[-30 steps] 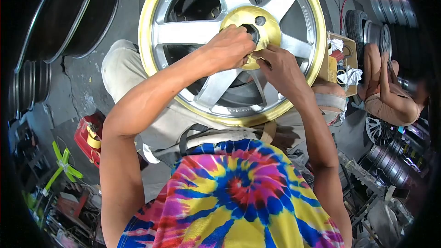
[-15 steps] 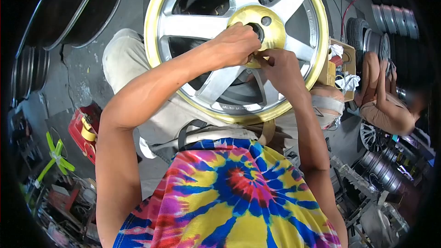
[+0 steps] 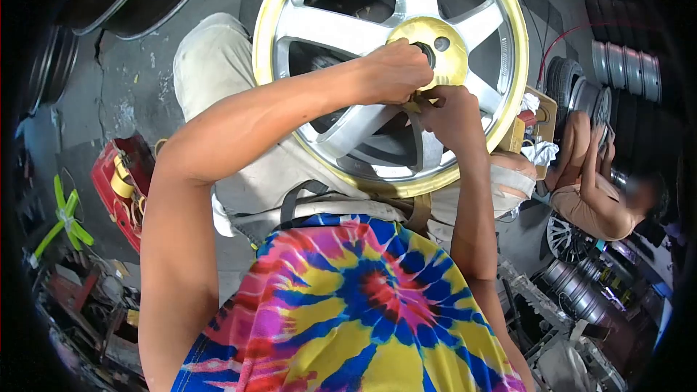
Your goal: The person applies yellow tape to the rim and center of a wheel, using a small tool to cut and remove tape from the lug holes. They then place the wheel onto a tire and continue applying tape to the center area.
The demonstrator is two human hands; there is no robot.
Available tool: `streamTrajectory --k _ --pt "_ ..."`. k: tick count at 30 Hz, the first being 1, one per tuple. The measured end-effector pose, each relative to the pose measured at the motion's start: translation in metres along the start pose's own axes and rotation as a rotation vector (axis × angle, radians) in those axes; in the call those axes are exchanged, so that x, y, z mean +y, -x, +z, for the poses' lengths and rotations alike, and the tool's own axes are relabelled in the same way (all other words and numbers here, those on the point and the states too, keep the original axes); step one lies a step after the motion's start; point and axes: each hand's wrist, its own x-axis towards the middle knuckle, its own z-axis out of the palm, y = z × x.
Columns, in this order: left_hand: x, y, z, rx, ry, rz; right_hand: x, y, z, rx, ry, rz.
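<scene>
A silver spoked wheel rim (image 3: 336,31) rests over my lap, tilted up in front of me. Its outer lip and round hub (image 3: 454,65) are covered in yellow, which looks like masking tape. My left hand (image 3: 398,72) is closed in a fist at the hub's left side, knuckles up, beside the dark centre hole. Just below and to the right, my right hand (image 3: 456,117) has its thumb and fingers pinched together at the hub's lower edge. The fingertips of both hands nearly meet there. What they hold is hidden by the fingers.
A red case (image 3: 116,192) with yellow tape rolls lies at left, near a green fan-like blade (image 3: 67,218). At right stand a cardboard box (image 3: 541,105) with white cloths, stacked rims (image 3: 628,71) and a tyre (image 3: 563,87). Another person (image 3: 592,196) sits at far right.
The camera view has shifted, so the wheel appears farther right. Both hands stay at the hub's lower edge, with only slight movement against it.
</scene>
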Motion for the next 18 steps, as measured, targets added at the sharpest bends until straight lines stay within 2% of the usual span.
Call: streamTrajectory --k 4,8,10,12,14,15,17,18 --pt "0.001 0.004 -0.002 0.12 0.047 0.073 0.019 -0.01 0.011 0.1 0.123 -0.148" --pt "0.0 0.005 0.001 0.229 0.084 0.102 0.01 -0.012 0.016 0.093 0.157 -0.171" --pt "0.001 0.006 -0.001 0.196 0.098 0.087 -0.005 -0.005 0.012 -0.004 0.02 0.002" --pt "-0.001 0.004 -0.002 0.157 0.11 0.075 0.002 -0.002 0.01 0.031 -0.027 -0.001" --pt "-0.007 -0.002 -0.003 0.083 0.108 0.004 0.012 0.002 0.001 0.065 -0.082 -0.004" --pt "-0.009 -0.004 -0.007 0.076 0.107 0.012 0.019 0.006 -0.008 0.106 -0.212 -0.012" --pt "-0.015 -0.01 -0.033 0.282 0.385 -0.078 0.023 0.017 -0.025 0.21 -0.369 -0.05" --pt "-0.013 -0.01 -0.055 0.23 0.468 -0.249 0.024 0.022 -0.033 0.266 -0.395 -0.081"
